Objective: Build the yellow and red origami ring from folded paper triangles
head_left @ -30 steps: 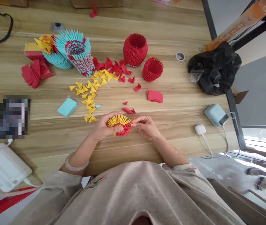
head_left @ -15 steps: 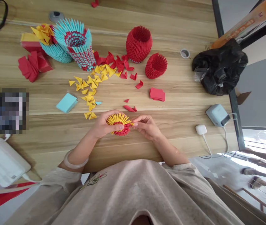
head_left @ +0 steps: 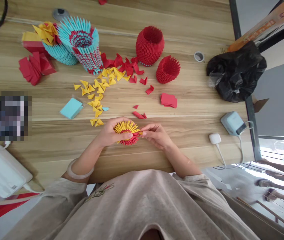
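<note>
My left hand (head_left: 111, 134) is wrapped round a ring of folded paper (head_left: 126, 126), yellow along the far side and red along the near side, with the thumb across it. At the ring's right edge my right hand (head_left: 157, 135) pinches a small yellow paper piece (head_left: 140, 133), which touches the ring. Beyond my hands lie loose yellow folded pieces (head_left: 99, 88) and red folded pieces (head_left: 129, 66). A few red pieces (head_left: 139, 115) lie just past the ring.
Behind stand a blue-and-red paper vase (head_left: 88, 53), two red paper vases (head_left: 150, 46) and a blue one. Blue sheets (head_left: 71, 108) lie left, red sheets (head_left: 168, 100) right. A black bag (head_left: 235, 71) and chargers (head_left: 233, 123) are at the right edge.
My right hand has brought the yellow piece slightly closer against the ring's edge. The view has shifted slightly; my left hand keeps its hold.
</note>
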Action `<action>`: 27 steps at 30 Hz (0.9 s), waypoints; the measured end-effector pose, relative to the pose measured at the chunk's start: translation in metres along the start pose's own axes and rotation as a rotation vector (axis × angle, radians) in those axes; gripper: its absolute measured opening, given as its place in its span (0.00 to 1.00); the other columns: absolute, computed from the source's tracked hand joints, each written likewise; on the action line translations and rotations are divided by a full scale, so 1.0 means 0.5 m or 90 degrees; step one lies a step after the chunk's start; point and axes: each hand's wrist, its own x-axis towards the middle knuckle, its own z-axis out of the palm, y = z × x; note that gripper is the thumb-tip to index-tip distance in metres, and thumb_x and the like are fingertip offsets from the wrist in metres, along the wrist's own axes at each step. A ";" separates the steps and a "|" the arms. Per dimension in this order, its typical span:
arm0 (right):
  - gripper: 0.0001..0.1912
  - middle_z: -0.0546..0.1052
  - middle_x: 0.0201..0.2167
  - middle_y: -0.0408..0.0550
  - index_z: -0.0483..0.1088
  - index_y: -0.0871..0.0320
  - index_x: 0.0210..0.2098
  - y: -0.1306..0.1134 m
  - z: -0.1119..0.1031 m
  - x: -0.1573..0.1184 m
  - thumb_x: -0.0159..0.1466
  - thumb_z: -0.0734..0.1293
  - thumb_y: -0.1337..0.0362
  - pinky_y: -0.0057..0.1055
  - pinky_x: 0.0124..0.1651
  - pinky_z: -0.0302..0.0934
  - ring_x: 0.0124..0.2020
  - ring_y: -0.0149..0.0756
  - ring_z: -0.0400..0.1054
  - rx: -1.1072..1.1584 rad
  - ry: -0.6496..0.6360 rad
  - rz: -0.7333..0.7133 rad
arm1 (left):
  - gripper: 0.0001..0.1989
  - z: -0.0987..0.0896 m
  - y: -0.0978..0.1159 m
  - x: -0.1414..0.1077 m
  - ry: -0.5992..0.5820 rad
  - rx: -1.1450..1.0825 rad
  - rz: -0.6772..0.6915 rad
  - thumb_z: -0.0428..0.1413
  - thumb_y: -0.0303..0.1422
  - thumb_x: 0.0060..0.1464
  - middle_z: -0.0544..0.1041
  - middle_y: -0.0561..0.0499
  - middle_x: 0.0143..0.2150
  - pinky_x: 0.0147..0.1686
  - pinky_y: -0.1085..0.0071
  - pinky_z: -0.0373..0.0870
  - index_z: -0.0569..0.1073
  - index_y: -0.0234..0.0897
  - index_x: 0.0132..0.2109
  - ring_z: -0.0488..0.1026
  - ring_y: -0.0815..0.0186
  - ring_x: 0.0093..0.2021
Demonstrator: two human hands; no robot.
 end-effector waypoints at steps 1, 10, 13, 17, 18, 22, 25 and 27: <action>0.11 0.79 0.23 0.41 0.77 0.56 0.23 0.000 0.000 0.000 0.39 0.78 0.64 0.23 0.30 0.66 0.23 0.25 0.70 0.000 0.004 0.000 | 0.22 0.000 0.000 0.000 -0.002 0.003 0.002 0.66 0.35 0.37 0.78 0.47 0.36 0.34 0.70 0.73 0.75 0.33 0.42 0.74 0.64 0.34; 0.10 0.80 0.25 0.42 0.76 0.56 0.21 -0.001 0.008 -0.001 0.39 0.78 0.64 0.25 0.32 0.67 0.24 0.26 0.71 -0.008 0.012 -0.017 | 0.21 0.001 0.005 -0.001 -0.015 0.042 0.012 0.67 0.35 0.37 0.78 0.48 0.35 0.34 0.71 0.73 0.76 0.33 0.41 0.74 0.65 0.32; 0.09 0.80 0.27 0.43 0.77 0.57 0.21 0.002 0.005 -0.001 0.40 0.78 0.64 0.27 0.35 0.68 0.27 0.28 0.72 -0.035 0.002 -0.026 | 0.21 -0.002 0.004 -0.002 -0.021 0.072 0.017 0.66 0.36 0.37 0.78 0.48 0.36 0.34 0.71 0.72 0.76 0.34 0.42 0.74 0.65 0.32; 0.08 0.80 0.27 0.44 0.77 0.57 0.23 0.006 -0.002 0.001 0.42 0.77 0.66 0.29 0.37 0.69 0.28 0.30 0.73 -0.084 0.001 -0.052 | 0.21 -0.005 0.004 -0.002 -0.037 0.106 0.024 0.66 0.36 0.38 0.78 0.49 0.36 0.35 0.71 0.72 0.76 0.35 0.42 0.74 0.64 0.33; 0.08 0.80 0.26 0.44 0.77 0.57 0.23 0.006 -0.004 0.001 0.42 0.77 0.66 0.29 0.37 0.69 0.28 0.30 0.74 -0.093 0.003 -0.056 | 0.21 -0.006 0.004 -0.002 -0.040 0.113 0.026 0.66 0.36 0.38 0.78 0.49 0.37 0.35 0.71 0.72 0.76 0.35 0.42 0.74 0.64 0.34; 0.09 0.80 0.24 0.44 0.76 0.59 0.21 0.007 -0.008 0.002 0.41 0.78 0.67 0.28 0.35 0.69 0.26 0.30 0.74 -0.073 0.006 -0.029 | 0.20 -0.004 0.007 -0.001 -0.063 0.128 0.028 0.65 0.36 0.40 0.78 0.49 0.37 0.33 0.72 0.72 0.76 0.35 0.42 0.74 0.64 0.34; 0.10 0.79 0.22 0.44 0.76 0.59 0.21 0.005 -0.008 0.002 0.39 0.78 0.68 0.25 0.32 0.68 0.24 0.29 0.73 -0.019 -0.004 0.034 | 0.20 -0.003 0.009 -0.001 -0.073 0.134 0.028 0.64 0.37 0.41 0.77 0.49 0.36 0.32 0.73 0.71 0.75 0.35 0.43 0.73 0.65 0.32; 0.11 0.79 0.22 0.45 0.76 0.59 0.21 0.002 -0.006 0.002 0.38 0.78 0.69 0.24 0.31 0.68 0.24 0.28 0.74 0.009 -0.008 0.065 | 0.20 -0.003 0.011 -0.002 -0.075 0.145 0.025 0.64 0.37 0.41 0.77 0.49 0.36 0.32 0.73 0.71 0.74 0.34 0.42 0.73 0.66 0.33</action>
